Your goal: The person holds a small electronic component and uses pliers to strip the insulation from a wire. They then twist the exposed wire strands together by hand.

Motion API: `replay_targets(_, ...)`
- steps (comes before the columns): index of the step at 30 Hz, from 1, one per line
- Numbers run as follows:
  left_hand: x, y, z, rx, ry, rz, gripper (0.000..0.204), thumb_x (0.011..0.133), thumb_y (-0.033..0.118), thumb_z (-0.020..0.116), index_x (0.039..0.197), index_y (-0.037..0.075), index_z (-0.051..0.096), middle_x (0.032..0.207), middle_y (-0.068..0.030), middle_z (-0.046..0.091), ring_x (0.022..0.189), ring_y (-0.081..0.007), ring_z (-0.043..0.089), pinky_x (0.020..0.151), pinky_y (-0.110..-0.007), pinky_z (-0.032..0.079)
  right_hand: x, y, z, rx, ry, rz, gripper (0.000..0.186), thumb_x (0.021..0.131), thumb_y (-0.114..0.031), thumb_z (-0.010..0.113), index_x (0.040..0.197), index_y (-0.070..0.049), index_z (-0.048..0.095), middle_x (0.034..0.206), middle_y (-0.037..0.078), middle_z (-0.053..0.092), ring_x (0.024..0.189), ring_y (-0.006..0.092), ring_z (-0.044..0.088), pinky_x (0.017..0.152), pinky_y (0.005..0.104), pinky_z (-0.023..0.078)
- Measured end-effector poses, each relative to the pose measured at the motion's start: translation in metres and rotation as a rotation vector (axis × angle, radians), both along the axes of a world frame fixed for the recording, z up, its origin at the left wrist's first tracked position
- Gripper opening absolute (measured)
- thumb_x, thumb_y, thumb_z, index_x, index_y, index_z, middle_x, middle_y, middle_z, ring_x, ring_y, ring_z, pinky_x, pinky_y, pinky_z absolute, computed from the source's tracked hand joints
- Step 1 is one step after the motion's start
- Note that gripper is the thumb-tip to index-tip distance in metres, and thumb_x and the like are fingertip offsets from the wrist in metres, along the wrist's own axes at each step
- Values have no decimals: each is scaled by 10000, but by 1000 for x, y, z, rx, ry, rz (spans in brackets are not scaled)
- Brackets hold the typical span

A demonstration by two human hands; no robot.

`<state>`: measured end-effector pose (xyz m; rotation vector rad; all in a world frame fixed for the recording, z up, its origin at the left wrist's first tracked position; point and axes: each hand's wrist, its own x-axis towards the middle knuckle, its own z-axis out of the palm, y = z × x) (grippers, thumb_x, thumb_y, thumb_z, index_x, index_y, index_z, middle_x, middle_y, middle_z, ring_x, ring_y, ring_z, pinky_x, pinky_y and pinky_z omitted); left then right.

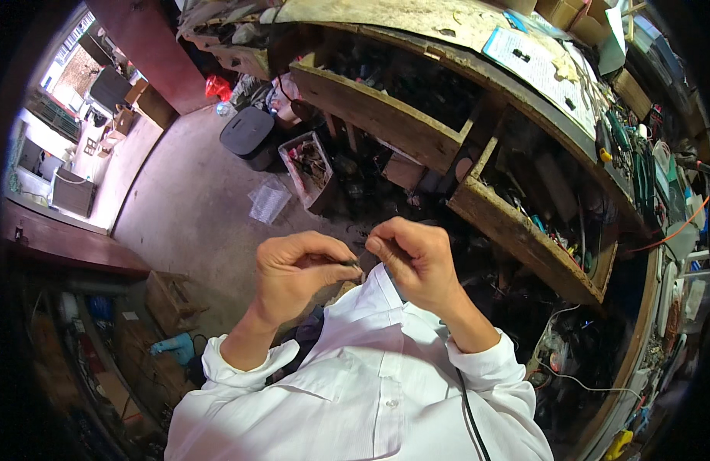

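One small dark part (pixel 353 263) is held between the two hands, just above the collar of the white shirt (pixel 370 361). It is too small to identify; its long axis appears to run roughly left to right, from one grip to the other, though its pointing end cannot be told.

The left hand (pixel 297 273) has its grip clamped on the part's left end, thumb and forefinger pressed together. The right hand (pixel 416 257) meets it from the other side, fingertips pinched at the part's right end. The two hands touch or nearly touch at the fingertips.

Below the grip, one black cable (pixel 468 419) runs down over the shirt near the right forearm. Above and to the right of the grip stands one wooden worktop (pixel 416 31) with open shelves beneath, crowded with tools and wires. Above and to the left, well apart on the concrete floor (pixel 186 200), are one dark bin (pixel 247 134) and one clear plastic tray (pixel 312 169) of small items.
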<state>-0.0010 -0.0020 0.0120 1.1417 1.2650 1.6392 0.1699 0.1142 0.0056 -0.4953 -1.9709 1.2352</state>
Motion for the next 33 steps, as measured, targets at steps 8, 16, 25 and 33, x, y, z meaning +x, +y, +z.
replay_targets(8,3,5,-19,-96,405,157,204,746,-149,759,909,-36,708,898,-117,722,792,-146,698,741,-276,601,4,-12,15,257,72,50,158,792,47,714,921,-8,642,753,140,630,636,313,648,549,358,507)
replay_targets(16,2,5,-18,5,-101,53,181,803,-119,742,953,-25,704,960,-165,725,890,-225,730,807,-339,625,1,8,-5,66,59,-172,70,881,-11,710,886,2,641,661,92,599,518,125,523,491,266,413)
replay_targets(25,3,12,-28,-34,-263,-15,281,848,-122,662,1105,-19,618,1016,-147,694,941,-225,701,875,-363,588,13,7,-9,-46,22,-103,76,936,-52,659,917,6,614,713,98,583,553,142,512,525,274,419)
replay_targets(33,3,12,-34,-120,-198,-118,253,920,-69,635,1168,-32,603,1057,-87,642,977,-137,635,903,-282,536,13,2,2,-13,-239,61,266,972,-246,629,866,-7,582,707,140,570,592,303,564,564,387,449)
